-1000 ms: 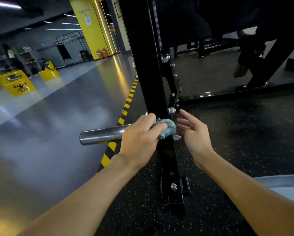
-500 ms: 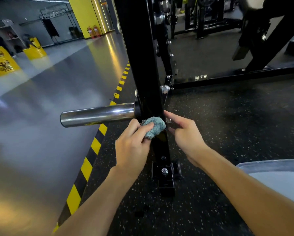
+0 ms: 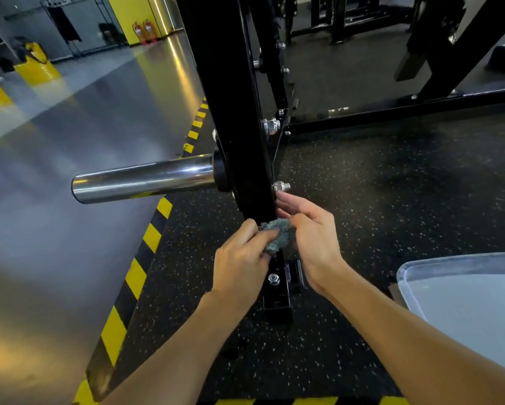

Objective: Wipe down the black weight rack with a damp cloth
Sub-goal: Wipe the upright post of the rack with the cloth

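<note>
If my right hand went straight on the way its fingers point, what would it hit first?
Probably the rack's black upright: the right hand points up and left, its fingertips at the post's edge, below a silver bolt. Depth is unclear; it might catch the bolt.

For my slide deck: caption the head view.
Left hand holds a blue-grey cloth against the black rack upright, right hand beside it.

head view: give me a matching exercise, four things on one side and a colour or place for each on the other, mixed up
Things
1 cloth
2 chrome peg
3 tray
4 floor stripe

Colour or place
a yellow and black
b pale grey, lower right
c bunched in the left hand
d juts left from the black upright

Pairs: 1-c, 2-d, 3-b, 4-a
</note>
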`<action>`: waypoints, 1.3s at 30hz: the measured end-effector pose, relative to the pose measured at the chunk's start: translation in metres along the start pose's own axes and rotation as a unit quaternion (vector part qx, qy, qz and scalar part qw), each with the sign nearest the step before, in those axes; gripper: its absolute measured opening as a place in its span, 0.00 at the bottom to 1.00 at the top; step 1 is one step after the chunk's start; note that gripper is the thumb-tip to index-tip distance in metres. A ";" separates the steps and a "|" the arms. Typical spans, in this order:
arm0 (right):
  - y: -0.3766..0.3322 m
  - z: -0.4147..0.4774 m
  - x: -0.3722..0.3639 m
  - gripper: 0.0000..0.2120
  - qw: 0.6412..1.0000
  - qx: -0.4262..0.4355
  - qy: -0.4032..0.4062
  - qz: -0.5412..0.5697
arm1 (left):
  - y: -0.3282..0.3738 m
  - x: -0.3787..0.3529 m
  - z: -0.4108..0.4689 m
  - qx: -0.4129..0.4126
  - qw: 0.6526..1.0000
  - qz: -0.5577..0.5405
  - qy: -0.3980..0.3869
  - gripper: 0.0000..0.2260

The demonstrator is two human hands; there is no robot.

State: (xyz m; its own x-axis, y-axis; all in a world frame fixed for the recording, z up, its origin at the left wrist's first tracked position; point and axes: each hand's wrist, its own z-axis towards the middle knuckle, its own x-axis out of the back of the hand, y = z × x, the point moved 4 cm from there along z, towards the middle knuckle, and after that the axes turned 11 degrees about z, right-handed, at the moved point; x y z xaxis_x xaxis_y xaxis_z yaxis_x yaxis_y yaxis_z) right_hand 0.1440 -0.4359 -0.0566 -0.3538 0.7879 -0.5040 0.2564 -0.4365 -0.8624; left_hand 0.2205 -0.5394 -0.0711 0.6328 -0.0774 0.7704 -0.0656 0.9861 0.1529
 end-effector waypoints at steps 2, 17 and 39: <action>0.008 -0.001 0.004 0.21 1.000 -0.011 0.017 -0.002 | -0.010 -0.003 -0.009 0.026 1.000 -0.005 0.010 0.18; 0.071 -0.019 0.051 0.12 0.970 -0.145 0.128 -0.150 | -0.011 -0.046 -0.049 0.100 0.974 0.070 -0.189 0.13; 0.045 0.016 0.047 0.07 0.976 -0.066 0.205 0.038 | 0.044 0.017 -0.006 -0.019 0.959 0.112 -0.258 0.18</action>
State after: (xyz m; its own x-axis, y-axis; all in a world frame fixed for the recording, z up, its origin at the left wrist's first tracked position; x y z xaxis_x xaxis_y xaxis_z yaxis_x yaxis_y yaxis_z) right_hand 0.1246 -0.4250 -0.1197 0.0532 0.8746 -0.4819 0.3916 -0.4622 -0.7956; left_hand 0.2330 -0.4968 -0.0551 0.1397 0.0849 0.9865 -0.1217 0.9902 -0.0680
